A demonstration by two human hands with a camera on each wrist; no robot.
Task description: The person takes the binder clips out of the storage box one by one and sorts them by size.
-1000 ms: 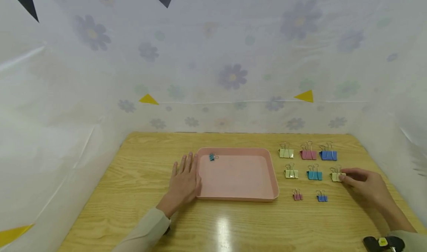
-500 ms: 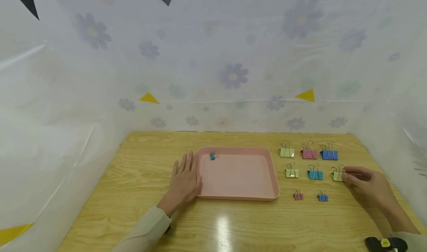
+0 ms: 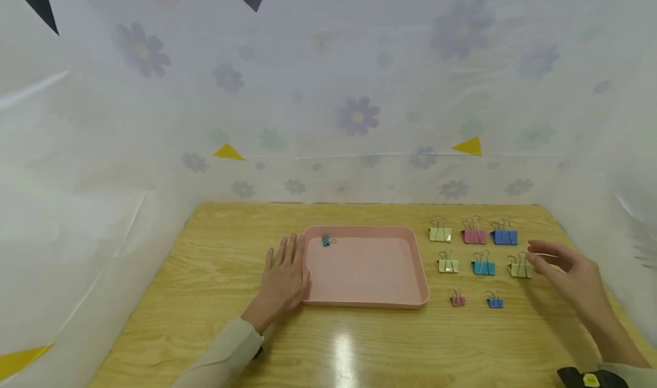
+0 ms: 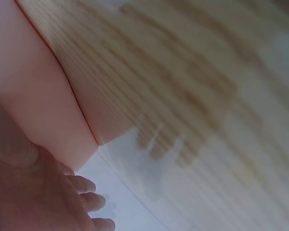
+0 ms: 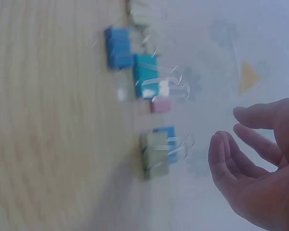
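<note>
My left hand (image 3: 284,277) lies with straight fingers along the left side of a pink tray (image 3: 366,305), touching its edge. Inside the tray, near the back left corner, is a small teal binder clip (image 3: 326,241). On the right, my right hand (image 3: 575,277) is raised just beside a pale yellow binder clip (image 3: 520,270). In the right wrist view this hand (image 5: 255,168) has its thumb and fingers parted, holding nothing, and the pale yellow clip (image 5: 155,156) stands apart from it on the table.
More binder clips stand in rows right of the tray: yellow (image 3: 440,235), red (image 3: 474,237) and blue (image 3: 505,238) at the back; yellow (image 3: 448,266) and teal (image 3: 483,268) midway; small pink (image 3: 458,301) and small blue (image 3: 495,303) in front. A flowered curtain (image 3: 328,91) surrounds the wooden table (image 3: 231,234).
My right hand has let go of the pale yellow binder clip and moved up and slightly away from it. My left hand stays by the tray.
</note>
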